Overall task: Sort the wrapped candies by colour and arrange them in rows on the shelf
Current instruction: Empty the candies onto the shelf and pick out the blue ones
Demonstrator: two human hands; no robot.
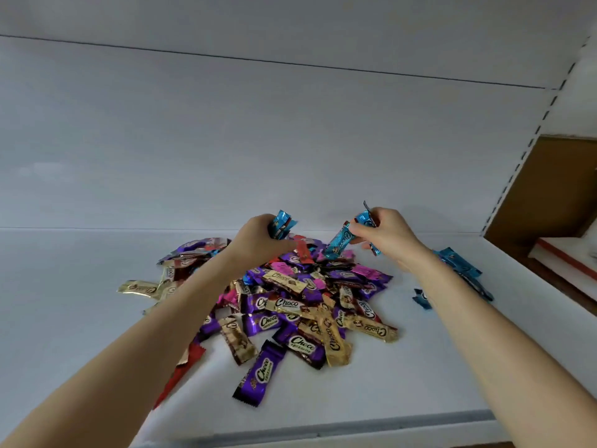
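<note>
A mixed pile of wrapped candies (290, 305) in purple, gold, pink and red lies in the middle of the white shelf (97, 318). My left hand (258, 237) hovers over the pile's far edge and grips blue candies (282, 223) that stick up from its fist. My right hand (384, 234) is held over the pile's far right and pinches several blue candies (339, 242), one hanging down toward the pile. A small group of sorted blue candies (458, 266) lies on the shelf to the right, partly hidden behind my right forearm.
The white back wall (290, 140) of the shelf rises just behind the pile. A slotted upright (523, 150) and a brown panel (549, 195) stand at the right. The shelf's front lip (323, 428) runs along the bottom.
</note>
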